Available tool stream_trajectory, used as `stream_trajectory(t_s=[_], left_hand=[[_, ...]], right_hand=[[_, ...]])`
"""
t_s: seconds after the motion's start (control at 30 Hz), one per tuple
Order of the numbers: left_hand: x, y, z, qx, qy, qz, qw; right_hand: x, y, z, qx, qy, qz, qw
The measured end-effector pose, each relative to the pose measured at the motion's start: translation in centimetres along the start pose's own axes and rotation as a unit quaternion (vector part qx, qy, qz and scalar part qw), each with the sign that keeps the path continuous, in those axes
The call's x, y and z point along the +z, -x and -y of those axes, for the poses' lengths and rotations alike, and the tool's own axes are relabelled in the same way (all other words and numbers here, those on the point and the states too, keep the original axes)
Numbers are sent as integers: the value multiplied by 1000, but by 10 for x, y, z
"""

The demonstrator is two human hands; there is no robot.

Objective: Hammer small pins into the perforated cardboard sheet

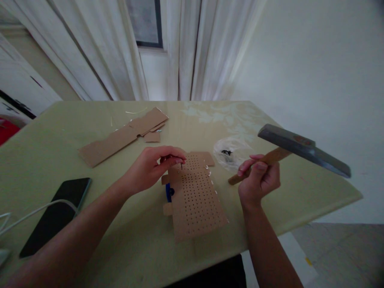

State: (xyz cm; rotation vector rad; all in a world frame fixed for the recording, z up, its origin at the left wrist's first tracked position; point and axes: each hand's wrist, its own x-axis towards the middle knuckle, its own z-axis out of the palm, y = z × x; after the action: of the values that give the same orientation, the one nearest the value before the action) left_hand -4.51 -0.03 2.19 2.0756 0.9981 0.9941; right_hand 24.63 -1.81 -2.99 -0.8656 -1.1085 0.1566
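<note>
A cardboard piece (177,224) with rows of small dark holes lies in front of me, a blue part (168,193) showing at its left edge. Over its far left corner, my left hand (150,166) pinches a small thin nail (181,165), whose lower end points down at the cardboard; whether it touches is too small to tell. My right hand (259,180) is wrapped round the wooden handle of a hammer (306,146). The hammer is raised to the right of the cardboard, its long dark metal head uppermost.
A clear plastic bag (220,154) with small black pieces lies between the cardboard and my right hand. Cardboard strips (120,144) rest at the back left. A dark phone (60,212) with a white cable (48,205) lies at the left on the pale table (144,244).
</note>
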Motion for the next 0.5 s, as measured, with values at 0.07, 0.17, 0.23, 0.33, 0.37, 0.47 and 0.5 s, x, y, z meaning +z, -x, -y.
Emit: stream_trajectory(t_s=[0.07,0.17,0.23,0.33,0.37,0.47,0.5], left_hand=[[0,0,1,0,-7,7,1000],[0,0,1,10,-16,21,1000],[0,0,1,12,-18,26,999],[0,1,1,3,-26,31,999],[0,1,2,3,-28,32,999],[-1,1,2,2,-32,36,999],[-1,1,3,0,-34,37,999]], right_hand=[[0,0,0,1,4,0,1000],[0,1,-1,3,7,1,1000],[0,1,-1,2,6,-1,1000],[0,0,-2,1,6,0,1000],[0,0,-2,1,7,1,1000],[-1,0,-1,7,18,-1,1000],[-1,0,-1,8,21,-3,1000]])
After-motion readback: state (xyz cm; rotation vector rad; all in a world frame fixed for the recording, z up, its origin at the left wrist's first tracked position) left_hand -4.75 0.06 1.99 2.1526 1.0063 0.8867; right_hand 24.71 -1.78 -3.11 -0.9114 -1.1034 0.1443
